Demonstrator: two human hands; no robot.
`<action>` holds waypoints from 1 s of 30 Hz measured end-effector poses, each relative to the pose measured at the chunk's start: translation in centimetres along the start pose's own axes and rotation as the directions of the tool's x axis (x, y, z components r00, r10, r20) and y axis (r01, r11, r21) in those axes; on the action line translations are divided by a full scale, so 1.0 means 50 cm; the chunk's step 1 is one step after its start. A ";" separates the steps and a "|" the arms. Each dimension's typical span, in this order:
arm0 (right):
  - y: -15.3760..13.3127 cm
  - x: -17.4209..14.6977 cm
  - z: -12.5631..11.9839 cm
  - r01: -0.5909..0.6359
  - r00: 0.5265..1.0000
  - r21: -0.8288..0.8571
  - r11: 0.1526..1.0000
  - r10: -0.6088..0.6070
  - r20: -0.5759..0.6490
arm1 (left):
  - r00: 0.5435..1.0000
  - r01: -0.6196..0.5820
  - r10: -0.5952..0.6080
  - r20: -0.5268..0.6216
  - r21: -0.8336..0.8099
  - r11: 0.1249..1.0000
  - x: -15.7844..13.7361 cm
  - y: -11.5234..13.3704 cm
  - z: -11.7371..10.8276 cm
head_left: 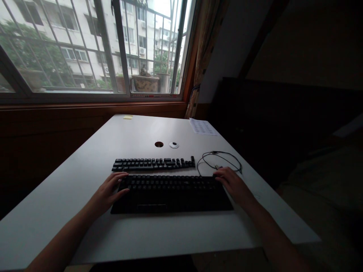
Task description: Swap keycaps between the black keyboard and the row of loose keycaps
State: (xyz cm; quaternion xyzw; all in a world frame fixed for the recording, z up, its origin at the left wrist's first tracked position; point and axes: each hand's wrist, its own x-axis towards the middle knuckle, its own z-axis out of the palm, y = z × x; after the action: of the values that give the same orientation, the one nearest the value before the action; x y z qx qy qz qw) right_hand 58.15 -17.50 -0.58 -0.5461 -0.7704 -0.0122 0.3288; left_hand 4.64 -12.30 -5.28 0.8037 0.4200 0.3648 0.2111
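A black keyboard (172, 202) lies flat on the white table, with rows of keycaps on its far part and a bare dark near part. My left hand (110, 189) grips its left end, thumb over the top and fingers at the far corner. At the far right corner, my right hand (229, 181) has its bent fingers closed on the keyboard's edge; the fingertips are partly hidden. Just behind the keyboard, loose black keycaps (153, 164) stand in rows. A thin black cable (221, 153) lies coiled beyond my right hand.
The white table (70, 173) has a round hole (159, 144) with a white round cover (174, 145) beside it. A printed sheet (203, 127) lies at the far right edge and yellow sticky notes (127, 117) at the far left. Behind is a barred window (121, 49).
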 end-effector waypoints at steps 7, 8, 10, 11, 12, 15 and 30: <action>0.020 -0.062 0.049 -0.126 0.985 0.024 0.992 0.128 -0.119 | 1.000 0.008 -0.008 0.004 0.016 1.000 0.000 -0.002 0.000; 0.021 -0.064 0.052 -0.133 0.983 0.022 0.991 0.134 -0.128 | 1.000 0.005 -0.005 0.004 0.020 1.000 0.000 -0.002 -0.001; 0.023 -0.068 0.053 -0.133 0.981 0.021 0.991 0.134 -0.141 | 1.000 -0.006 0.006 -0.001 0.032 0.999 0.000 -0.005 -0.001; 0.024 -0.069 0.053 -0.130 0.980 0.022 0.991 0.132 -0.146 | 1.000 -0.011 0.011 -0.004 0.038 0.999 0.000 -0.006 -0.001; 0.025 -0.070 0.052 -0.129 0.980 0.023 0.991 0.130 -0.150 | 1.000 -0.013 0.013 -0.004 0.041 0.999 0.000 -0.009 -0.001; 0.027 -0.073 0.051 -0.133 0.978 0.020 0.991 0.135 -0.156 | 1.000 -0.011 0.011 0.005 0.025 1.000 0.000 -0.014 0.000; 0.029 -0.073 0.052 -0.094 0.985 0.016 0.995 0.095 -0.146 | 1.000 -0.011 0.011 -0.010 0.062 0.998 0.000 -0.007 -0.001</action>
State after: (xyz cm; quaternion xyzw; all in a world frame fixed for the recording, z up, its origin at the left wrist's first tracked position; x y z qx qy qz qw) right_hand 58.78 -19.00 -4.99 -0.5782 -0.7174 -0.0329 0.3872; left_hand 4.44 -12.10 -5.45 0.8103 0.4276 0.3569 0.1820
